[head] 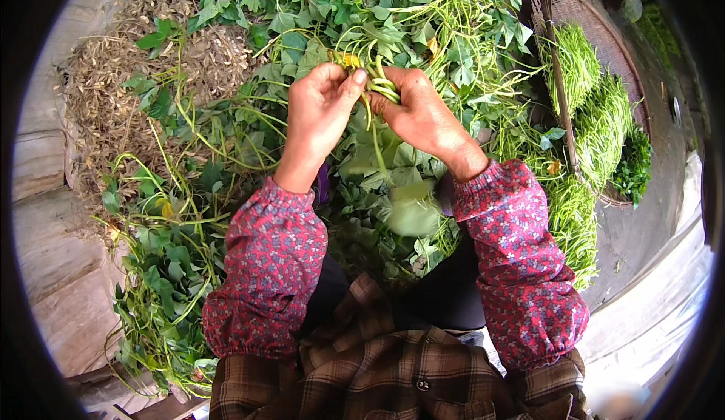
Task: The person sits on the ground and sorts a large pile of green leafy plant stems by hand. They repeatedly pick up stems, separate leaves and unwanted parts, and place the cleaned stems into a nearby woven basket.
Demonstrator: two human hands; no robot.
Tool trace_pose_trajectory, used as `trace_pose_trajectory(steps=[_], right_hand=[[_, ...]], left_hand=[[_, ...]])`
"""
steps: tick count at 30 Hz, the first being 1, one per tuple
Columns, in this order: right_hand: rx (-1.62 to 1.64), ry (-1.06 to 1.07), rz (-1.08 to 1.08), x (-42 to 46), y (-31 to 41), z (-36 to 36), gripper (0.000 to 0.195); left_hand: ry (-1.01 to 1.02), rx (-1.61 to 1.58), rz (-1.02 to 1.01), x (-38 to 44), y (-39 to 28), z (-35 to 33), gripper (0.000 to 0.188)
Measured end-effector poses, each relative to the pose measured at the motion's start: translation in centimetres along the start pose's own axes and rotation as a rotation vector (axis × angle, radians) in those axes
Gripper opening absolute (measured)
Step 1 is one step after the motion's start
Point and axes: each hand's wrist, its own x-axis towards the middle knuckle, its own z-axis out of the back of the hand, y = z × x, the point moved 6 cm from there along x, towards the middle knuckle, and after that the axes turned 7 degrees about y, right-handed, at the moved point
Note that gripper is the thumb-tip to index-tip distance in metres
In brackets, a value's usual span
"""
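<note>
My left hand [323, 111] pinches the end of a green stem between thumb and forefinger, beside a small yellow leaf [351, 60]. Close against it, my right hand [422, 114] grips a small bunch of green leaf stems [384, 87], some of them curled over. Below the fingers a thin stem runs down to a blurred pale green leaf [412, 210]. Under and beyond both hands spreads a large heap of leafy vines [391, 23], probably sweet potato. Patterned red sleeve covers reach to both wrists.
Dry brown pods or husks [113, 108] lie in a pile at left, by a wooden plank wall [42, 165]. On the right, a woven basket [614, 29] carries bundles of stripped green stems [603, 131] and dark leafy greens [633, 165]. A wooden pole [558, 74] crosses its near side.
</note>
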Motion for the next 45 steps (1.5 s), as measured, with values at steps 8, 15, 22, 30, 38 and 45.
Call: trace_pose_trajectory(steps=[8, 15, 22, 30, 38, 45], right_hand=[[-0.408, 0.001, 0.142, -0.4, 1.8, -0.2, 0.014], [-0.319, 0.05, 0.132, -0.8, 1.8, 0.1, 0.01], [-0.366, 0.149, 0.136, -1.5, 1.7, -0.3, 0.014], [-0.252, -0.256, -0.109, -0.9, -1.2, 5.7, 0.011], [0.377, -0.239, -0.143, -2.2, -0.9, 7.9, 0.014], [0.562, -0.264, -0.076, -2.3, -0.6, 8.0, 0.013]], left_hand=[[0.085, -0.009, 0.29, -0.9, 1.5, 0.3, 0.02], [0.257, -0.094, 0.517, -1.7, 2.3, -0.1, 0.021], [0.352, -0.183, 0.604, -2.4, 4.1, -0.9, 0.017], [0.261, -0.344, 0.297, -2.2, 2.1, 0.8, 0.017], [-0.209, 0.114, 0.117, -7.4, -4.0, 13.8, 0.014], [-0.797, 0.717, 0.077, -25.5, -13.1, 32.2, 0.023]])
